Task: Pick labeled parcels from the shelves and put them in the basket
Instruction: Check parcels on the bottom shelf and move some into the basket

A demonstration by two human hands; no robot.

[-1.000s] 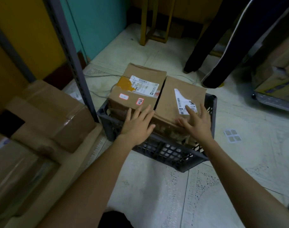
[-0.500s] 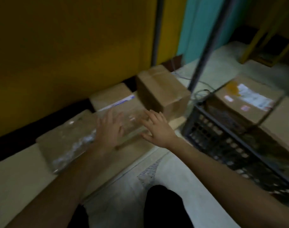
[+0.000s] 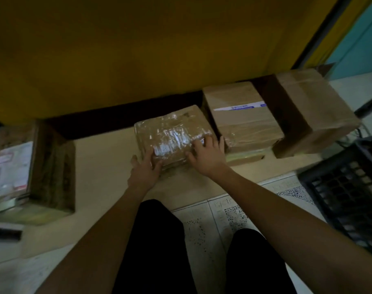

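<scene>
Low beige shelf: taped cardboard parcels in row, one far left

Yellow wall, patterned floor tiles

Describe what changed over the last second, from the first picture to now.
Both hands left the basket and moved left to the shelf; the left hand and right hand now rest on the taped parcel. The basket stayed on the floor.

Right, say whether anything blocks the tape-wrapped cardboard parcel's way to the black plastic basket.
Two brown cardboard boxes stand between the tape-wrapped cardboard parcel and the black plastic basket; the tiled floor in front looks free.
</scene>
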